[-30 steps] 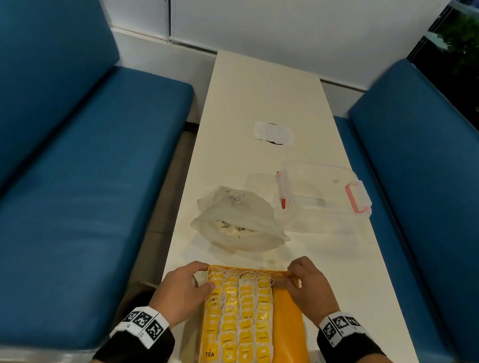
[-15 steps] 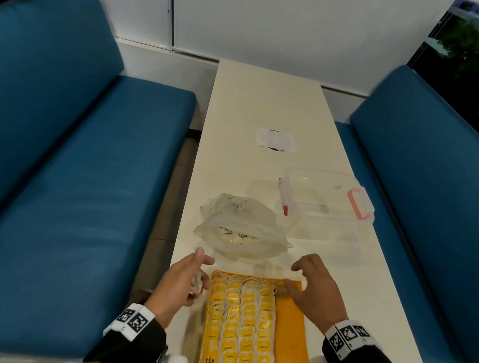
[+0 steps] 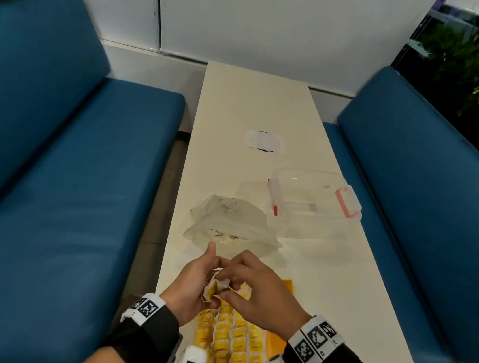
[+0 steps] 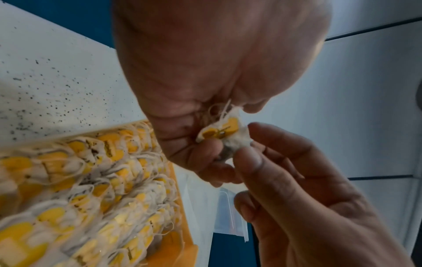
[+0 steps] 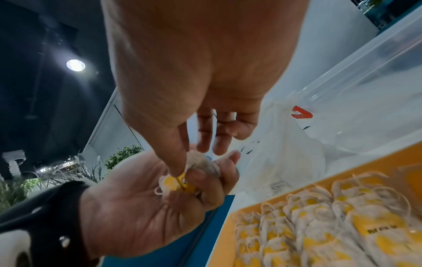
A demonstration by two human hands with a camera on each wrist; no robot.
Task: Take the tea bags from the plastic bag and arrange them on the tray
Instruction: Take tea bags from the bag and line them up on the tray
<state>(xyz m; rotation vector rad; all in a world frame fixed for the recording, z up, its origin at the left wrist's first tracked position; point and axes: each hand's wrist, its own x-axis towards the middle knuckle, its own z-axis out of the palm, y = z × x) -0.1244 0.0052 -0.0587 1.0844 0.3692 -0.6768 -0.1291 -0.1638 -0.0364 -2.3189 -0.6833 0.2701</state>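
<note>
One tea bag (image 3: 212, 290) pinched between both hands, left hand (image 3: 191, 286) cupping, right hand (image 3: 254, 288) gripping at thumb. Held above far end of tray (image 3: 287, 288), free strip right-side, nearer right hand.

Both hands (image 3: 215, 287) raised together, fingers pinched

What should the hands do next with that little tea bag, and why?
Probably lay the tea bag on the tray's bare orange strip. Both hands, left and right, pinch it just above the tray, and the filled rows leave that side open.
</note>
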